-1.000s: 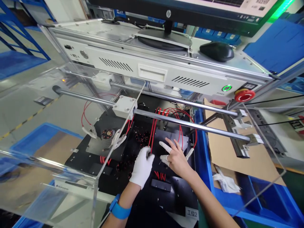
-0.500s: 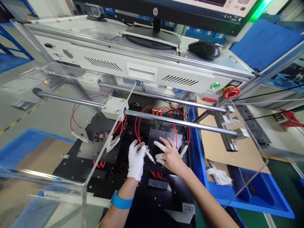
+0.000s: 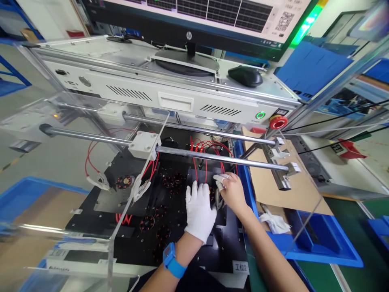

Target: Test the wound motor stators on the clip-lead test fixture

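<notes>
My left hand, in a white glove with a blue wristband, lies flat with fingers stretched on the black fixture plate, partly covering a raised black block. My right hand, bare with white finger cots, is curled just right of it; its fingers pinch something small and grey that I cannot make out, below the red test leads hanging from the steel rail. Several small black-and-copper motor stators sit on the plate to the left. A white clip on red wire dangles there.
A white machine housing carries a monitor stand and black mouse, a green power button and red stop button. A clear acrylic guard stands at left. Blue bins, cardboard and a white cloth lie right.
My gloved left hand let go of the red lead and probe and moved right, flattening on the plate. My right hand went from spread fingers to a curled pinch. The view tilted up.
</notes>
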Available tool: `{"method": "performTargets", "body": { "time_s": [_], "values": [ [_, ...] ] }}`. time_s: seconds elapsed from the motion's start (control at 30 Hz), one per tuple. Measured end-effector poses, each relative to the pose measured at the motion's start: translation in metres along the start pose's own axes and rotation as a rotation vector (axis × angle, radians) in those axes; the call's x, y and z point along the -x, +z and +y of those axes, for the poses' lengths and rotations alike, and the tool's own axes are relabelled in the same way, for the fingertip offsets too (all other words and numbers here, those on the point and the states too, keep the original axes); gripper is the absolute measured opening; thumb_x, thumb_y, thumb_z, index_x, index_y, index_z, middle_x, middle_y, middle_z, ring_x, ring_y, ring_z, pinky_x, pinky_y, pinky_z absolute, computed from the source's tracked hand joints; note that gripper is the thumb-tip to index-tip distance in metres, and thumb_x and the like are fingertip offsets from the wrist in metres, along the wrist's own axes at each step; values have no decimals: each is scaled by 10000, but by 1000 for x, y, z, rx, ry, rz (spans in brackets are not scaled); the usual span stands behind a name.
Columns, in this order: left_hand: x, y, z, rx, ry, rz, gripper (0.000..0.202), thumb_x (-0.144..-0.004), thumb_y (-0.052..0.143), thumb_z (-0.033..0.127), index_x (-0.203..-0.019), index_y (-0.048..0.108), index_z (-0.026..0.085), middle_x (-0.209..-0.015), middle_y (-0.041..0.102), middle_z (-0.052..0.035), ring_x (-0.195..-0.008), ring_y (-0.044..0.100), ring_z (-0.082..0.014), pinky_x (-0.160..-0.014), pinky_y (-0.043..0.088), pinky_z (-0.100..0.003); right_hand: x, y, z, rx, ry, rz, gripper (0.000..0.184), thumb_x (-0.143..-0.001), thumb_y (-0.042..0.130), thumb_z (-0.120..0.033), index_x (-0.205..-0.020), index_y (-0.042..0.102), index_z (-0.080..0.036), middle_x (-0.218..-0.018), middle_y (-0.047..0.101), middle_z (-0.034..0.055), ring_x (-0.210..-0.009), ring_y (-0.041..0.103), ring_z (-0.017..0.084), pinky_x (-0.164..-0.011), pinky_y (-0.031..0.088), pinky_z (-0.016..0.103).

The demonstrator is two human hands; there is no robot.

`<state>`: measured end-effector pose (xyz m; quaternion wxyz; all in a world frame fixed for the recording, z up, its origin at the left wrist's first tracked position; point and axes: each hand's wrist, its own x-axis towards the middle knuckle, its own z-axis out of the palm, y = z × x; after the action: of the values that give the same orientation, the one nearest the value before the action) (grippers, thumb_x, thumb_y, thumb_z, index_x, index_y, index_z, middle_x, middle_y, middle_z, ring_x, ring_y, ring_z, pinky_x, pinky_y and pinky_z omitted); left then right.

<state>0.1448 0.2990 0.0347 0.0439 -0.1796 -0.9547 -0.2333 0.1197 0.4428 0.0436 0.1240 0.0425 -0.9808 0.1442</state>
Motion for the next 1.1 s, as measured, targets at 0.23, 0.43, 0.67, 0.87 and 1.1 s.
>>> {"method": "performTargets", "body": {
  "time_s": [0.23, 0.43, 0.67, 0.87, 1.1],
  "values": [
    [-4, -4, -17, -117, -93, 45, 540, -613, 689, 415, -1075, 536, 182, -1209, 478, -105, -1260, 256, -327, -1075, 148, -508, -19, 13, 4, -211, -135, -107, 243, -797, 570, -208, -1015, 638, -290, -1045, 636, 12, -1082, 461, 207, -993, 225, 468],
    [-4, -2, -6, -142, -9, 5, 487, -664, 625, 311, -1110, 524, 143, -1283, 423, -121, -1282, 226, -298, -1088, 112, -491, -7, 10, 2, 38, -34, 81, 196, -791, 568, -183, -916, 680, -284, -971, 659, 14, -1053, 467, 232, -1019, 151, 503],
    [-15, 1, -7, -109, 20, -26, 462, -668, 607, 268, -1119, 528, 199, -1203, 489, -87, -1246, 285, -301, -1073, 128, -529, -9, 8, 6, -188, -216, 56, 260, -814, 522, -134, -999, 656, -259, -997, 648, 39, -1014, 500, 178, -920, 358, 373],
    [-20, -3, -9, -60, 80, -32, 393, -707, 477, 102, -1069, 569, 225, -1222, 496, -54, -1264, 266, -298, -1063, 133, -553, -21, 6, 14, -197, -286, -64, 161, -814, 568, -193, -905, 680, -264, -819, 671, 24, -882, 572, 150, -940, 320, 386],
    [-25, -6, -13, -35, 110, -136, 475, -670, 503, 105, -1123, 541, 242, -1098, 569, -52, -1241, 290, -314, -1049, 117, -576, -23, 1, 20, -177, -282, -130, 149, -796, 587, -189, -897, 684, -240, -840, 681, 26, -860, 594, 151, -888, 364, 329]
  ]
}}
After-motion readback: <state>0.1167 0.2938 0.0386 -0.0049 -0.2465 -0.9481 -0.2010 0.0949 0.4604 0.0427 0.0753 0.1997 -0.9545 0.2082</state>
